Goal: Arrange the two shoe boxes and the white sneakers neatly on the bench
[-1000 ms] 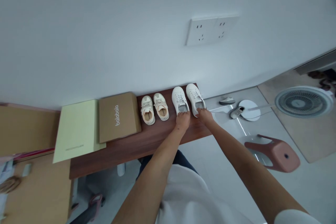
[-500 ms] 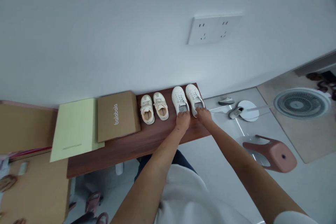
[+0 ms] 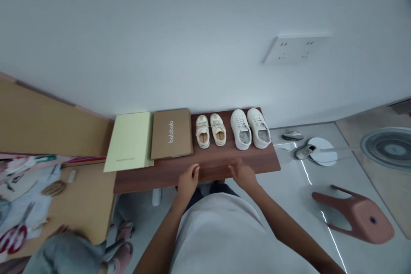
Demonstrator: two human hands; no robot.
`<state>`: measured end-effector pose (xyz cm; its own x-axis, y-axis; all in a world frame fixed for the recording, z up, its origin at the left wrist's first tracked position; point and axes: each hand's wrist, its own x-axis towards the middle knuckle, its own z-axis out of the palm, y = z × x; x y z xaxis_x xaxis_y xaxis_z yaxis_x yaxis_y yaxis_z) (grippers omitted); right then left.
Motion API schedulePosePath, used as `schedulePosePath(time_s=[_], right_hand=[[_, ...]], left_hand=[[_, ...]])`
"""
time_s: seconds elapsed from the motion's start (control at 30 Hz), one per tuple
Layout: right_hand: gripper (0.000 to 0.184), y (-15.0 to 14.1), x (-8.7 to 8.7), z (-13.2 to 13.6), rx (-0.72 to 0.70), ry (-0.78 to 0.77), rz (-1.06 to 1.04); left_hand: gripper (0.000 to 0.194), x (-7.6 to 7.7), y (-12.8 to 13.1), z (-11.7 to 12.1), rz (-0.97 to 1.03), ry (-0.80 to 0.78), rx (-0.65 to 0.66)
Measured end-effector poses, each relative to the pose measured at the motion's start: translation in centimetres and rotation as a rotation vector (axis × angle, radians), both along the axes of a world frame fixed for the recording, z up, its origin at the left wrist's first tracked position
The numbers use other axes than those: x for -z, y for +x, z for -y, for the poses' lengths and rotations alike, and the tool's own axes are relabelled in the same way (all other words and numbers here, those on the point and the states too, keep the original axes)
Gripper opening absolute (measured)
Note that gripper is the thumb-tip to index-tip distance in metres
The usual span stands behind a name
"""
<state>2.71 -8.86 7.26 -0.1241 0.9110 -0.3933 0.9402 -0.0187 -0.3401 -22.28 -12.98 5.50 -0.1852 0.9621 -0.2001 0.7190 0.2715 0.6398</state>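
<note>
While gripping nothing, hold the left hand (image 3: 188, 183) loosely curled, thumb not closed on any item, and the right hand (image 3: 243, 174) partly open at the front edge of the wood-grain shelf (image 3: 221, 166), apart from anything set on it. Cannot tell about contact with the wood, given the blur on the right side. See the white lace-up sneakers (image 3: 241, 131) side by side near the shelf's right end, toes to the wall (image 3: 192, 43) and openings outward, probably for easy reach at the heels. Find the small cream sneakers (image 3: 202, 132) just to the left, set the same way, with bare wood between, likely to tell one pair from the other. Farther left, note the brown balabala box (image 3: 171, 135) lying flat just beside the pale green box (image 3: 130, 141), perhaps for steadiness on so narrow a shelf.
</note>
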Motion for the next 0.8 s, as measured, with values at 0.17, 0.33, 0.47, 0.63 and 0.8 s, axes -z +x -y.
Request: schedulePosePath(time_s=[0.17,0.33,0.47,0.63,0.8], right_hand=[[0.05,-6.5,0.4,3.1,-0.124,-0.224,-0.152],[0.05,-13.1,-0.4,2.5,-0.165,-0.248,-0.356],[0.041,-22.9,-0.1,1.3,-0.152,-0.268,-0.552],[0.038,-36.9,1.7,-0.6,0.005,-0.323,-0.54],[0.047,-42.2,4.3,-1.1,0.302,-0.383,-0.564]], left_hand=[[0.041,1.6,-9.0,7.4,0.011,-0.026,-0.327],[0.056,1.7,-19.2,7.5,-0.083,0.197,-0.539],[0.057,1.9,-28.4,3.4,-0.078,0.196,-0.629],[0.039,3.6,-35.7,-1.6,0.263,0.05,-0.752],[0.048,5.2,-36.7,-1.4,0.739,-0.157,-0.815]])
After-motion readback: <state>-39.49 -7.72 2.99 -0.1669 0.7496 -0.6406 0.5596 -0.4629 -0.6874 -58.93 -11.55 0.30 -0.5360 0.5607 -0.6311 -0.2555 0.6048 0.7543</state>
